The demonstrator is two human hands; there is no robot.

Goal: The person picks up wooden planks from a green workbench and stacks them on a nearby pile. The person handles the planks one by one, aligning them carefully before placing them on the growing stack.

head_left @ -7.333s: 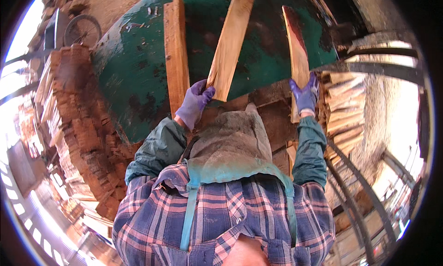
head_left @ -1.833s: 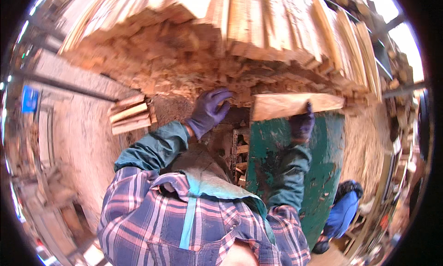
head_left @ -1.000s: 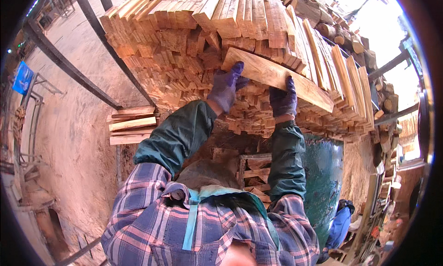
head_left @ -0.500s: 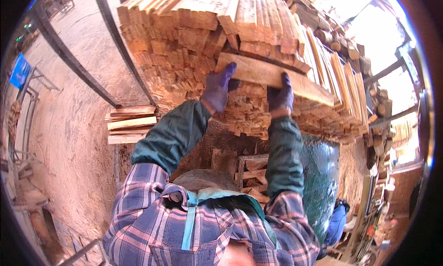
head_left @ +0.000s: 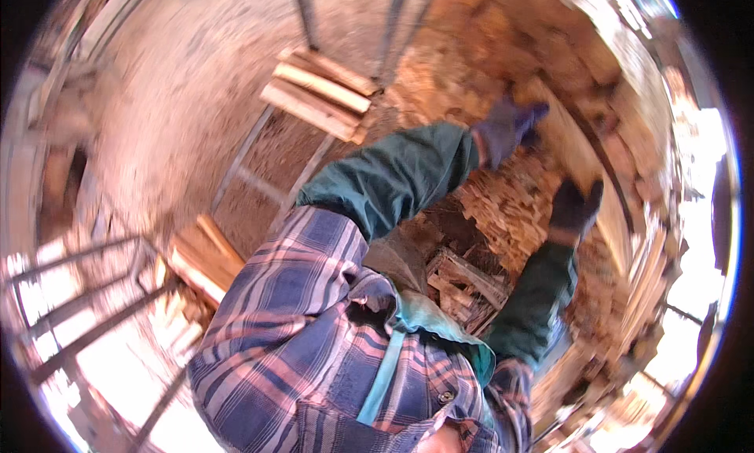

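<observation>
A long, flat wooden plank (head_left: 580, 150) slants against the face of a big lumber stack (head_left: 503, 209), blurred by motion. My left hand (head_left: 503, 132), in a purple glove, grips the plank near its far end. Nearer to me along the same plank, my right hand (head_left: 573, 209) has its gloved thumb and fingers at the edge. The fingers behind the plank are hidden. A dark gap shows between the plank and the wood beyond it.
Several short boards (head_left: 318, 91) lie across a metal rail frame (head_left: 243, 150) to the left. More boards (head_left: 208, 256) rest at lower left beside metal bars (head_left: 86, 327). A crate with wood scraps (head_left: 463, 288) stands below the stack.
The view has swung left, so the stack, plank and both hands now appear further right and turned clockwise. More boards at lower left have come into sight. Both hands stay on the plank.
</observation>
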